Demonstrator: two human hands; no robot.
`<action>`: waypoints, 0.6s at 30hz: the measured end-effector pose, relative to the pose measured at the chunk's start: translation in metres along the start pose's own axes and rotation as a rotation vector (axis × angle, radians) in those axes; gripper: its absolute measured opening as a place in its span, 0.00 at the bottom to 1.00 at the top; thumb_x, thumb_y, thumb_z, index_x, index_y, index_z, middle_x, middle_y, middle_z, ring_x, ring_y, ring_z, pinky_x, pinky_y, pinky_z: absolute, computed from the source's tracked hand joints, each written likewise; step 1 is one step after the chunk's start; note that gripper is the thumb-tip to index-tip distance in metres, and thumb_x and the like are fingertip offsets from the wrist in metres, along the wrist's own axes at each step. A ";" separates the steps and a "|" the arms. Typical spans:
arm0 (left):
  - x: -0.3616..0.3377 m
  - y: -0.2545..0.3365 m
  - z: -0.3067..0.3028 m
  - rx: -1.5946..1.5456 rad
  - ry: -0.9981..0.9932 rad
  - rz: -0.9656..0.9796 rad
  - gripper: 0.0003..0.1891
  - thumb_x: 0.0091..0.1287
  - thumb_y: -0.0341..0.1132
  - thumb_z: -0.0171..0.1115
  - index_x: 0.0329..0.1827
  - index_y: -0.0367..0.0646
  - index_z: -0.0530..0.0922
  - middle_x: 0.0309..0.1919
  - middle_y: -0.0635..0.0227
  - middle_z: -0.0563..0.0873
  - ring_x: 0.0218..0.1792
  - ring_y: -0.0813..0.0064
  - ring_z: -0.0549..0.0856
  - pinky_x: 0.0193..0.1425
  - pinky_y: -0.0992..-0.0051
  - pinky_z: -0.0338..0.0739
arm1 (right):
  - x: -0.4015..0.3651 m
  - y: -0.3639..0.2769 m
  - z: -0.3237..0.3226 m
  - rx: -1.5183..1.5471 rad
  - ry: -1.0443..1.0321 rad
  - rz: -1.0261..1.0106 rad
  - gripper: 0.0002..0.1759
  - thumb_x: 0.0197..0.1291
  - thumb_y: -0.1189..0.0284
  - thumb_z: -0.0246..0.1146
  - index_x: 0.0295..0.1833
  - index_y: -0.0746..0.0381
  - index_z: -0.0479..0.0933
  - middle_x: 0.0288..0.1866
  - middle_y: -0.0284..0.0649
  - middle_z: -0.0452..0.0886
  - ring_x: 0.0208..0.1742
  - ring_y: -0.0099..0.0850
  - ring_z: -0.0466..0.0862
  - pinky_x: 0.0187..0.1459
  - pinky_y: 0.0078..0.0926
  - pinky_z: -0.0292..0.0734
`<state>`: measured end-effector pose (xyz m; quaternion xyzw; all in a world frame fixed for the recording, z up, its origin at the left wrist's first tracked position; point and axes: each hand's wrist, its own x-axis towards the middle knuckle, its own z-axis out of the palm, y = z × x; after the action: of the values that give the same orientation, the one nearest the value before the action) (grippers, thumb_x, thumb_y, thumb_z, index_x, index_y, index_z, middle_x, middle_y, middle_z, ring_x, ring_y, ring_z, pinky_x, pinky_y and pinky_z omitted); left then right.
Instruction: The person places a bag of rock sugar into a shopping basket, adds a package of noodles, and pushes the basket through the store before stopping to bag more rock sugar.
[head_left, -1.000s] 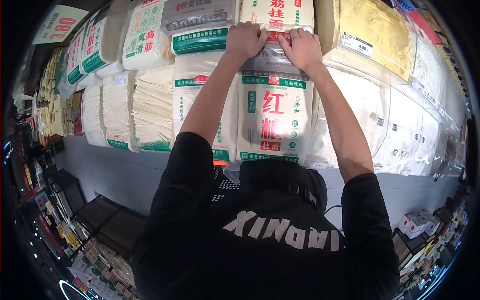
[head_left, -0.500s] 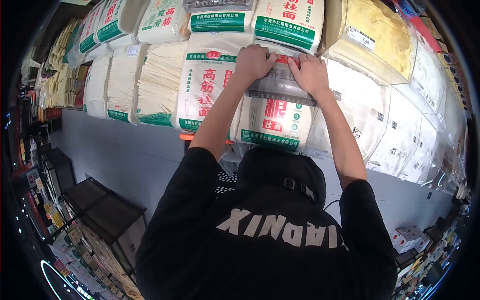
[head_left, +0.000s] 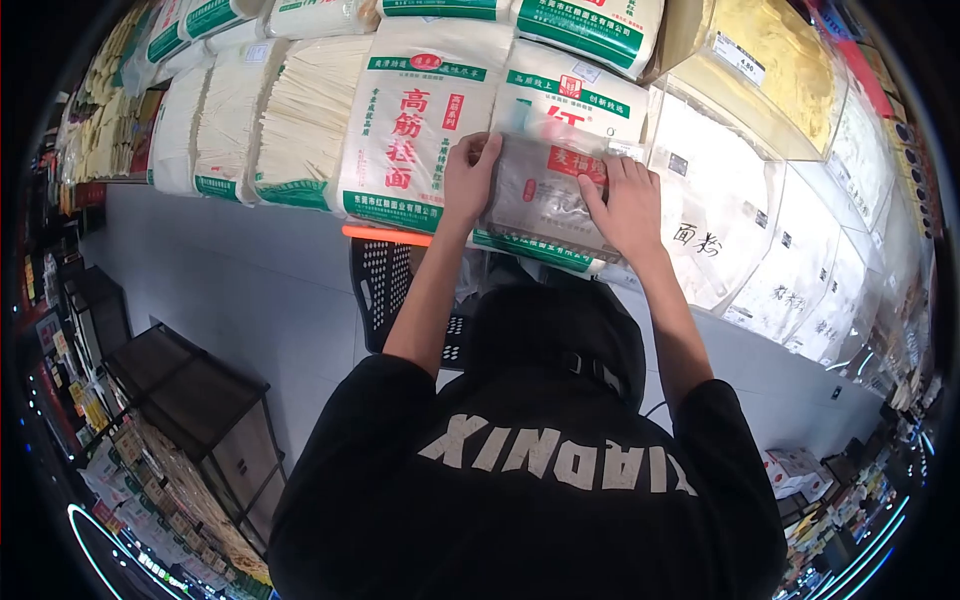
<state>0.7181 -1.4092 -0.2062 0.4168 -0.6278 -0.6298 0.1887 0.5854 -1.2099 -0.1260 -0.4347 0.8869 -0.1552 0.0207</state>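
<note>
A grey noodle packet (head_left: 540, 200) with a red label is held between both my hands in front of the stacked shelf goods. My left hand (head_left: 468, 178) grips its left edge and my right hand (head_left: 625, 205) grips its right side. Behind the packet lies a white noodle bag with a green band (head_left: 570, 95). To its left lies another white bag with red characters (head_left: 405, 130). Below my hands hangs a black perforated basket (head_left: 385, 290) with an orange strip along its edge.
More bundles of pale noodles (head_left: 300, 120) fill the shelf to the left. Clear bags of white flour (head_left: 740, 220) and a yellow-filled bin with a price tag (head_left: 742, 58) sit to the right. A dark low shelf unit (head_left: 200, 400) stands on the grey floor at lower left.
Both hands have drawn the grey packet down and away from the upper stack toward my body. The white bag it covered now shows more of its top.
</note>
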 end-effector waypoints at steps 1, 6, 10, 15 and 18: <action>-0.006 0.000 -0.002 0.036 0.001 0.003 0.26 0.70 0.52 0.66 0.52 0.33 0.82 0.43 0.58 0.87 0.43 0.70 0.85 0.52 0.71 0.78 | -0.005 0.001 -0.003 0.034 -0.028 -0.014 0.24 0.67 0.54 0.61 0.51 0.67 0.79 0.45 0.48 0.81 0.50 0.44 0.79 0.56 0.41 0.68; -0.052 -0.004 -0.003 0.010 0.048 -0.079 0.27 0.70 0.51 0.66 0.56 0.32 0.80 0.42 0.56 0.86 0.42 0.67 0.85 0.51 0.70 0.78 | -0.043 0.021 0.001 0.180 0.063 0.166 0.26 0.65 0.58 0.65 0.56 0.70 0.76 0.50 0.53 0.78 0.56 0.50 0.77 0.60 0.44 0.69; -0.086 -0.021 0.006 0.189 0.180 0.070 0.27 0.71 0.49 0.64 0.59 0.31 0.77 0.52 0.49 0.81 0.54 0.59 0.82 0.60 0.66 0.74 | -0.064 0.042 0.000 0.465 -0.028 0.553 0.34 0.69 0.52 0.63 0.63 0.72 0.71 0.52 0.57 0.79 0.56 0.49 0.79 0.61 0.42 0.72; -0.111 -0.036 0.014 0.022 0.233 -0.006 0.28 0.73 0.49 0.61 0.62 0.32 0.76 0.55 0.51 0.81 0.60 0.61 0.79 0.66 0.68 0.70 | -0.069 0.056 0.003 0.945 -0.302 0.699 0.38 0.68 0.46 0.64 0.62 0.73 0.71 0.57 0.55 0.81 0.58 0.36 0.81 0.61 0.30 0.72; -0.136 -0.033 0.022 -0.428 0.229 -0.156 0.28 0.74 0.51 0.60 0.65 0.35 0.74 0.57 0.55 0.81 0.60 0.64 0.79 0.66 0.67 0.71 | -0.066 0.071 0.008 1.041 -0.374 0.659 0.38 0.68 0.46 0.64 0.62 0.72 0.71 0.55 0.52 0.81 0.56 0.34 0.81 0.59 0.28 0.73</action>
<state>0.7896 -1.2872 -0.2015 0.4833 -0.4206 -0.7095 0.2934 0.5739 -1.1198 -0.1608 -0.0924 0.7638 -0.4726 0.4299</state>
